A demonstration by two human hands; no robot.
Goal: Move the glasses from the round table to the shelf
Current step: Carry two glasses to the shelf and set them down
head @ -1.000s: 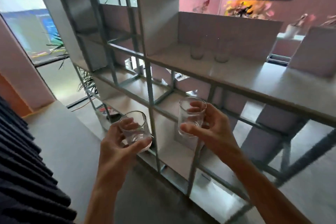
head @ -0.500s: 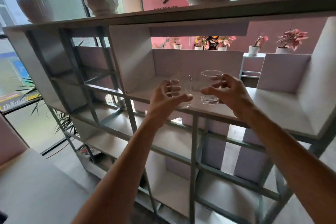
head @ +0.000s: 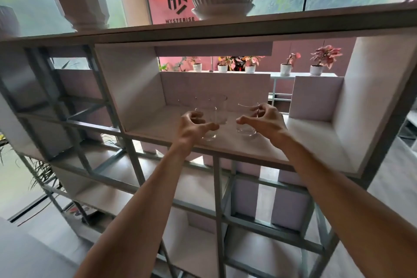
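Left glass [head: 209,134] and right glass [head: 247,128] now sit on the shelf [head: 162,124] (only release remains), left hand [head: 193,125] and right hand [head: 267,123] still curled round them.

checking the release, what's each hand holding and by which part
Left hand grips left glass by its side, right hand right glass likewise; both stand on the shelf.

Clear left glass [head: 208,115] and right glass [head: 247,130] stand upright on the shelf [head: 162,128], before two back glasses [head: 218,109].

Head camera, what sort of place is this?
Likely a café or showroom: a branded red sign, a row of potted plants on a ledge, and an open shelf holding glasses.
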